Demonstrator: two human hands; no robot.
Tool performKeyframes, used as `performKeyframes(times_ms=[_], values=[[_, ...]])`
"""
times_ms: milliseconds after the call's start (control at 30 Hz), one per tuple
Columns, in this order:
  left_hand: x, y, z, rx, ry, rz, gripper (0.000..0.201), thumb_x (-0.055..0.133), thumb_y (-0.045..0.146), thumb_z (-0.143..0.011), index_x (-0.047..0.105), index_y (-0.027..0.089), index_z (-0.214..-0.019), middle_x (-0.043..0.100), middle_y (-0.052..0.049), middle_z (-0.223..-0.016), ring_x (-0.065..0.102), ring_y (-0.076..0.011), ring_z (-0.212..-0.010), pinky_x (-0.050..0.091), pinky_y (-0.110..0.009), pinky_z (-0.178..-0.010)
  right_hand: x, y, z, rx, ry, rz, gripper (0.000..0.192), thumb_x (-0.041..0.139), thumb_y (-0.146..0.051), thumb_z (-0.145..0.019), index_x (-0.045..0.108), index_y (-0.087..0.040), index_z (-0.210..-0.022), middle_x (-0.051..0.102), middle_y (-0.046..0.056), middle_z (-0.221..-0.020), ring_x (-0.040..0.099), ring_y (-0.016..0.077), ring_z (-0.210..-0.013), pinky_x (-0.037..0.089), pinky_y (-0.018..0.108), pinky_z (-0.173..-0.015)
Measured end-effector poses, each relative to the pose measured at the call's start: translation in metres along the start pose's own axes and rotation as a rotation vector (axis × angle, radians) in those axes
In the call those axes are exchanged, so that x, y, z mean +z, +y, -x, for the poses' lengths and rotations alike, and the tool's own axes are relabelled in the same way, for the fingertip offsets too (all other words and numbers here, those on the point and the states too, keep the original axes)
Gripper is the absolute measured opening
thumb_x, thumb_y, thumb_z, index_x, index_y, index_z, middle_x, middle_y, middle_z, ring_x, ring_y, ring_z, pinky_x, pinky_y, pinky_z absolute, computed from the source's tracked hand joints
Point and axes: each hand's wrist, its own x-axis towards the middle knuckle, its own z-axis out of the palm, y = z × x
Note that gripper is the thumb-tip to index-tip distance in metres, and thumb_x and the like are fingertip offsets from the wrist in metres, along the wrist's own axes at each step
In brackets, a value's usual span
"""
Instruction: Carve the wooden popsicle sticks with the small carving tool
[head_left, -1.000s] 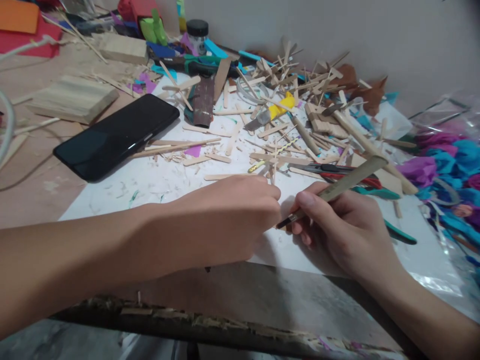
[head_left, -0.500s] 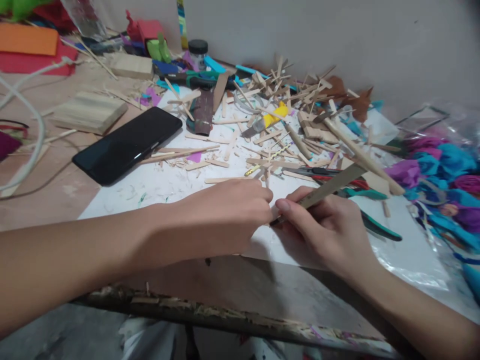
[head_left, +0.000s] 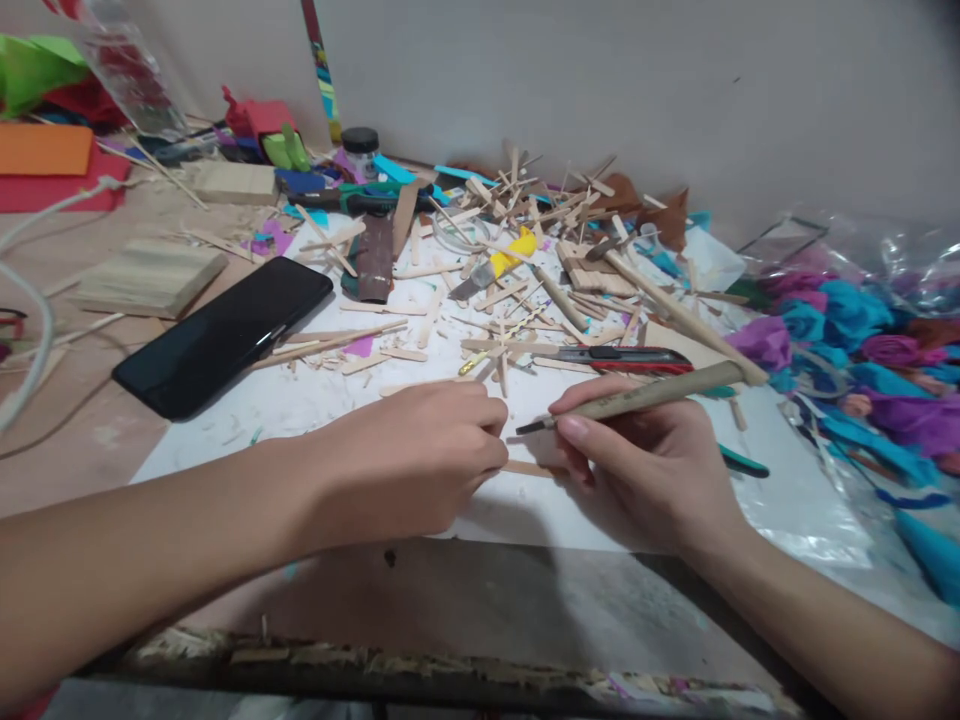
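Note:
My left hand (head_left: 409, 460) rests on the white sheet (head_left: 315, 400) with its fingers closed on one end of a thin wooden stick (head_left: 529, 468) lying flat. My right hand (head_left: 645, 465) grips a wooden-handled carving knife (head_left: 645, 393) like a pen, its small dark blade pointing left, just above the stick and close to my left fingertips. The rest of the stick is hidden under my hands.
A black phone (head_left: 221, 335) lies to the left on the sheet. Several wooden sticks and scraps (head_left: 525, 260) pile up behind the hands, with a red utility knife (head_left: 622, 357) and green-handled pliers (head_left: 739, 460). Crepe paper flowers (head_left: 855, 340) fill the right; wood blocks (head_left: 146, 275) sit at left.
The knife handle has lowered to nearly level and its blade has lifted off the stick. The view has shifted slightly; both hands stay in the same spot.

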Motion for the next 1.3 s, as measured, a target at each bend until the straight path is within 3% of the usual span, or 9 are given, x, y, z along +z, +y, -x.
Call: performKeyframes(times_ms=[100,233,433,700,800,1300], values=[[-0.002,0.0,-0.001,-0.008,-0.005,0.009,0.021,0.066,0.005,-0.097,0.08,0.015,-0.086,0.071,-0.005,-0.092,0.064,-0.0197,-0.089,0.046,-0.032,-0.079,-0.001,-0.003,0.006,-0.145,0.02,0.273,0.016,0.088,-0.026,-0.087,0.078,-0.022,-0.075,0.071,-0.001,-0.058,0.059,0.0122,-0.046,0.046,0.023,-0.043],[-0.002,0.001,-0.003,-0.001,-0.02,-0.003,0.023,0.067,0.004,-0.097,0.078,0.015,-0.081,0.072,-0.005,-0.088,0.064,-0.0188,-0.087,0.045,-0.031,-0.079,-0.002,-0.004,0.01,-0.334,-0.088,0.508,0.021,0.081,-0.029,-0.097,0.079,-0.025,-0.077,0.08,0.0,-0.072,0.07,0.0156,-0.058,0.054,0.026,-0.053],[0.0,0.0,-0.003,-0.015,0.003,0.023,0.019,0.069,0.002,-0.093,0.08,0.015,-0.085,0.069,-0.005,-0.086,0.064,-0.0194,-0.082,0.044,-0.032,-0.074,0.001,-0.003,0.01,-0.394,-0.136,0.534,0.019,0.08,-0.031,-0.1,0.078,-0.026,-0.082,0.079,0.0,-0.071,0.069,0.0161,-0.055,0.052,0.027,-0.049],[-0.001,-0.001,-0.004,-0.007,-0.034,0.021,0.017,0.071,0.001,-0.091,0.079,0.015,-0.084,0.07,-0.006,-0.088,0.065,-0.0216,-0.087,0.042,-0.033,-0.075,0.0,0.001,0.012,-0.427,-0.087,0.689,0.024,0.079,-0.04,-0.101,0.08,-0.026,-0.081,0.076,-0.001,-0.063,0.062,0.0153,-0.046,0.044,0.03,-0.044],[0.001,-0.002,-0.003,0.011,0.003,0.027,0.018,0.071,0.0,-0.09,0.078,0.015,-0.084,0.069,-0.005,-0.086,0.064,-0.0208,-0.086,0.042,-0.033,-0.075,0.002,0.003,0.011,-0.443,-0.055,0.714,0.025,0.078,-0.043,-0.102,0.081,-0.026,-0.084,0.075,-0.001,-0.06,0.06,0.0155,-0.044,0.042,0.031,-0.042],[0.001,-0.002,-0.003,-0.017,0.024,0.037,0.019,0.072,0.0,-0.087,0.076,0.016,-0.078,0.064,-0.002,-0.083,0.057,-0.0184,-0.079,0.037,-0.033,-0.069,0.003,0.003,0.014,-0.518,-0.008,0.709,0.015,0.083,-0.034,-0.098,0.081,-0.025,-0.086,0.08,0.0,-0.068,0.068,0.018,-0.053,0.05,0.033,-0.052]])
